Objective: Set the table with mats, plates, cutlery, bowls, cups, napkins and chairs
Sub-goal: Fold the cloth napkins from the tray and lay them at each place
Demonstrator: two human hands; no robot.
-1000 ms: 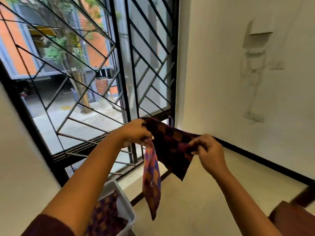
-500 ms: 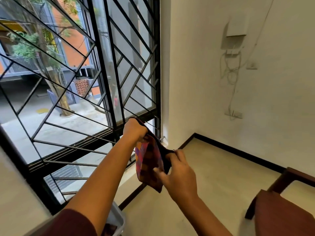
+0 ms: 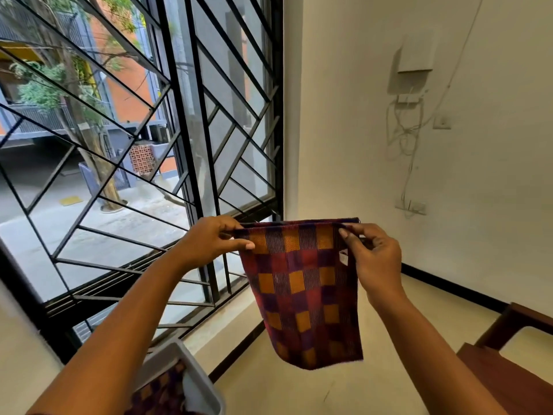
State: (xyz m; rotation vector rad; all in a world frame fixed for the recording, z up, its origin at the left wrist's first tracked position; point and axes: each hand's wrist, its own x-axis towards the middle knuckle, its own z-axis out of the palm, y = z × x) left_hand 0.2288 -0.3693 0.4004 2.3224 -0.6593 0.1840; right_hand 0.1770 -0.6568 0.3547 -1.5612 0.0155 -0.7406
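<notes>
Checked napkin (image 3: 302, 283), centre frame: top corners pinched by left hand (image 3: 209, 244) and right hand (image 3: 374, 259); no desk visible, setting apparently barely begun.

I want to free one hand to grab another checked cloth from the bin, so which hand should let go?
Left, probably. The left hand pinches the checked cloth directly above the white bin; the right hand holds the far corner.
</notes>
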